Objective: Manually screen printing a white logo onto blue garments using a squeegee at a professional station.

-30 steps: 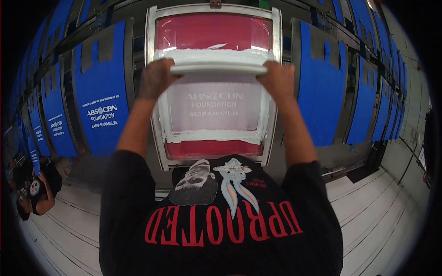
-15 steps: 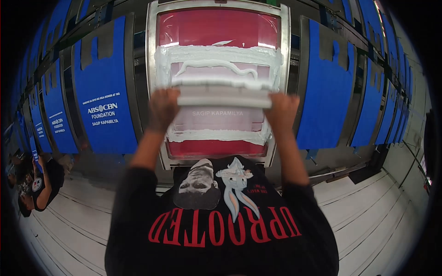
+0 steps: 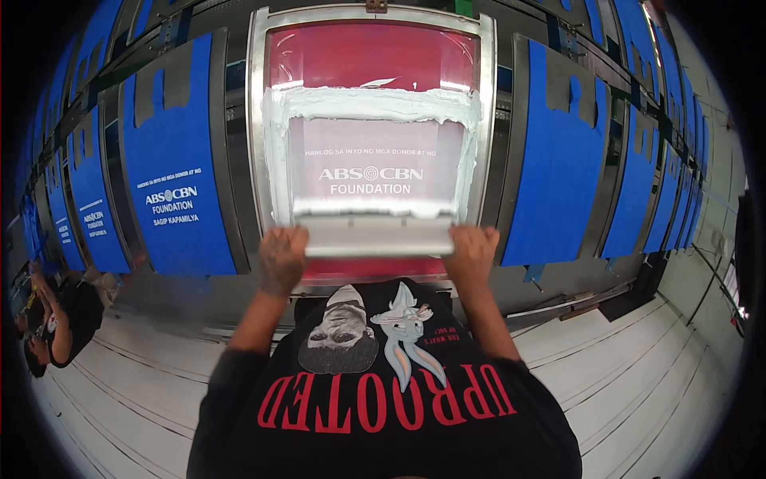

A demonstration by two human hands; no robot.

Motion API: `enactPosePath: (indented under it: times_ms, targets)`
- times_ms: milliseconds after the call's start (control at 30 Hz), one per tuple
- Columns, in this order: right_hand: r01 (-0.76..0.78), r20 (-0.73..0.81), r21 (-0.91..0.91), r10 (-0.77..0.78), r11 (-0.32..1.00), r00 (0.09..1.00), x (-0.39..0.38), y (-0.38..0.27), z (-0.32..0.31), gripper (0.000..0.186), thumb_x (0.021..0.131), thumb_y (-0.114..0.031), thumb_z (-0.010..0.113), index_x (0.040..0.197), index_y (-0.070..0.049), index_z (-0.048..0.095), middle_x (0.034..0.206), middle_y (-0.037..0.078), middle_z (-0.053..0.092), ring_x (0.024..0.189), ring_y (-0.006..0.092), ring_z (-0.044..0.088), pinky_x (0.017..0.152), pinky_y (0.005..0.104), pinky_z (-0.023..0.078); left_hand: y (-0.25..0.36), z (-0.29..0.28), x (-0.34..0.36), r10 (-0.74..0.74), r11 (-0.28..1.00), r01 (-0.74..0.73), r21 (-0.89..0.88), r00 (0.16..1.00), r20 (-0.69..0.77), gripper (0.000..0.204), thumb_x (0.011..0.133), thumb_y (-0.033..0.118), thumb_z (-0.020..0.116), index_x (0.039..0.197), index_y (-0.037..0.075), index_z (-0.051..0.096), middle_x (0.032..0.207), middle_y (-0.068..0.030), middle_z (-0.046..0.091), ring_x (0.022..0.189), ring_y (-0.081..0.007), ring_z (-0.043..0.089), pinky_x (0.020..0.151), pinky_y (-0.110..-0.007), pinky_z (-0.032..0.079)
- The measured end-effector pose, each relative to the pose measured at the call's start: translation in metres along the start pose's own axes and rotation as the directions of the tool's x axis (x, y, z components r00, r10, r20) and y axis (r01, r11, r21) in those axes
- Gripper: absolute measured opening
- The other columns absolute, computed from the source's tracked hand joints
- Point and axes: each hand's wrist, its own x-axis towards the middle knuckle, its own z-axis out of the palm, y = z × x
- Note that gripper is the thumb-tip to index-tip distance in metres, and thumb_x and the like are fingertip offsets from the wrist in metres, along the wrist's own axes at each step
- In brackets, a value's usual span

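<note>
A metal-framed screen [image 3: 484,120] with a red surround [image 3: 371,56] lies before me, its pale middle [image 3: 371,136] showing white lettering. Thick white paste [image 3: 367,105] lines the far edge and sides of that middle. A silver squeegee bar [image 3: 375,235] lies across the near part of the screen with white paste along its far edge. My left hand [image 3: 281,249] grips the bar's left end and my right hand [image 3: 472,247] grips its right end.
Blue fabric panels on boards stand in rows left [image 3: 167,144] and right [image 3: 550,160], some with white printing. At the lower left another person [image 3: 62,323] in dark clothing has raised hands. A pale floor [image 3: 654,375] and a wall [image 3: 710,279] show at the sides.
Both hands have drawn the squeegee from the screen's far part down toward me, near my body. The wavy white paste line across the middle is gone, and the lettering shows there.
</note>
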Motion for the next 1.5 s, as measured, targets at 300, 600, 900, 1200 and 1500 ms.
enactPosePath:
  times_ms: [300,600,900,1200,1500]
  targets:
    - [-0.033,0.365,-0.203,0.106,0.979,0.925,0.237,0.035,-0.021,0.038,0.062,-0.032,0.08,0.09,-0.008,0.074,0.084,0.016,0.072,0.082,0.0335,0.068,0.083,0.0424,0.047,-0.09,-0.011,0.214,-0.078,0.995,0.095,-0.039,0.945,0.318,0.046,0.071,0.044,0.082,0.093,0.005,0.069,0.082,-0.0147,0.07,0.083,-0.0313,0.07,0.079,-0.042,0.055]
    - [-0.059,0.433,-0.171,0.129,0.983,0.892,0.273,0.034,-0.029,0.045,0.066,-0.033,0.076,0.104,-0.009,0.071,0.099,0.012,0.072,0.095,0.0319,0.068,0.09,0.0427,0.043,-0.082,-0.039,0.236,-0.298,0.947,0.321,-0.001,0.883,0.363,0.062,0.069,0.037,0.085,0.119,0.009,0.062,0.103,-0.0172,0.067,0.101,-0.0325,0.065,0.091,-0.044,0.05]
    - [0.326,0.397,-0.004,-0.297,0.946,0.868,0.274,0.016,-0.018,0.041,0.087,-0.034,0.068,0.118,-0.007,0.065,0.12,0.014,0.066,0.108,0.0348,0.063,0.095,0.0439,0.046,0.062,0.023,-0.045,0.14,0.449,0.836,-0.314,0.281,0.949,0.059,0.1,0.055,0.037,0.097,0.002,0.063,0.077,-0.0132,0.067,0.073,-0.0297,0.067,0.072,-0.037,0.053]
    - [0.345,0.502,0.016,-0.306,0.938,0.809,0.302,-0.006,-0.005,0.05,0.077,-0.037,0.072,0.115,-0.004,0.067,0.112,0.02,0.067,0.109,0.0371,0.062,0.095,0.0453,0.049,0.146,0.047,-0.128,-0.39,0.301,0.853,-0.427,0.519,0.761,0.041,0.093,0.041,0.065,0.087,0.0,0.068,0.067,-0.0053,0.06,0.062,-0.0124,0.053,0.057,-0.031,0.044]
    - [0.281,0.498,0.003,-0.245,0.96,0.832,0.193,-0.035,-0.034,0.035,0.077,-0.026,0.071,0.108,-0.011,0.069,0.093,0.018,0.071,0.091,0.0378,0.067,0.084,0.0457,0.053,0.155,0.018,-0.119,-0.328,0.333,0.729,-0.598,0.685,0.651,0.043,0.092,0.039,0.064,0.077,-0.002,0.067,0.056,-0.0101,0.055,0.051,-0.0151,0.052,0.051,-0.033,0.041]
